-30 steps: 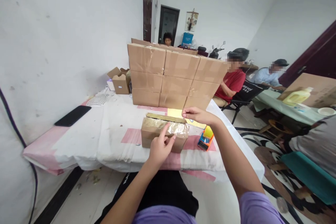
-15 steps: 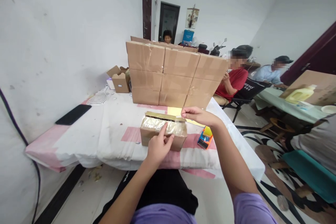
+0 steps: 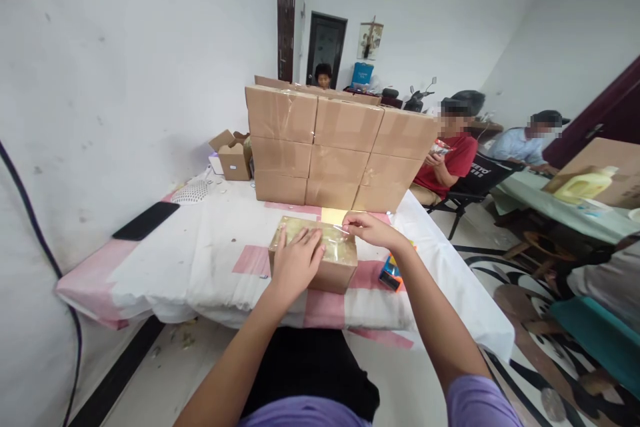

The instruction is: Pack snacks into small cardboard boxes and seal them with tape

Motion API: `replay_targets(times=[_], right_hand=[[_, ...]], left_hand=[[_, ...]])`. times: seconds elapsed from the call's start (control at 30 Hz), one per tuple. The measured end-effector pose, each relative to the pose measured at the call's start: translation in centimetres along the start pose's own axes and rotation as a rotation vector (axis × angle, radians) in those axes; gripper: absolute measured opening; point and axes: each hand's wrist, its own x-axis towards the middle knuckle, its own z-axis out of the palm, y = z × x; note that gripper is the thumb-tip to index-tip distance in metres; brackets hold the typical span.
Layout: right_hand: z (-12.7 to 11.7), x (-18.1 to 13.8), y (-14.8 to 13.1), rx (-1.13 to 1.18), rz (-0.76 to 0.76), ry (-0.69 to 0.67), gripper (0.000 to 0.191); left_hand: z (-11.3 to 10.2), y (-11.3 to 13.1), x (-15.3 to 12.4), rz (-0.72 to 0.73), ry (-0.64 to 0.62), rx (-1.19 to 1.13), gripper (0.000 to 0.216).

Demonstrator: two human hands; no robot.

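A small brown cardboard box (image 3: 333, 275) sits near the table's front edge, with shiny clear tape (image 3: 334, 248) across its top. My left hand (image 3: 299, 257) lies flat on the left part of the lid, fingers spread. At the far right corner of the lid, my right hand (image 3: 371, 229) pinches what looks like the end of the tape. Just right of the box is a small orange and blue tape dispenser (image 3: 391, 272), partly behind my right forearm.
Stacked taped cartons (image 3: 335, 153) form a wall at the table's back. To the left lie a black phone-like slab (image 3: 145, 221), a white perforated piece (image 3: 190, 192) and an opened carton (image 3: 235, 159). A person in red (image 3: 457, 163) sits beyond the right edge.
The raised far flap of the box now lies down. My left hand has gone from pointing fingers to lying flat on the lid. My right hand stays at the far right corner.
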Motion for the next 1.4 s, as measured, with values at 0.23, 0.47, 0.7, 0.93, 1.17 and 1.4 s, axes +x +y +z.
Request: replay_targets(times=[0.23, 0.47, 0.7, 0.93, 1.17, 1.4], right_hand=[[1.0, -2.4, -2.3, -0.032, -0.125, 0.064, 0.03], [1.2, -2.6, -2.2, 0.195, -0.196, 0.018, 0.033], [2.3, -2.8, -2.1, 0.399, -0.224, 0.039, 0.03], [1.0, -2.6, -3.5, 0.466, -0.26, 0.208, 0.03], [1.7, 1.6, 1.2, -0.267, -0.088, 0.111, 0.016], [2.4, 1.6, 2.6, -0.392, -0.066, 0.121, 0.016]], left_hand=[[0.3, 0.2, -0.4, -0.022, -0.038, 0.027, 0.04], [0.4, -0.1, -0.4, -0.028, -0.015, 0.018, 0.04], [0.4, -0.2, -0.6, -0.028, -0.001, 0.022, 0.038], [0.9, 0.3, -0.9, -0.038, 0.018, 0.03, 0.038], [1.0, 0.2, -0.8, -0.043, 0.05, 0.075, 0.044], [0.8, -0.6, -1.3, 0.114, 0.005, 0.126, 0.038]])
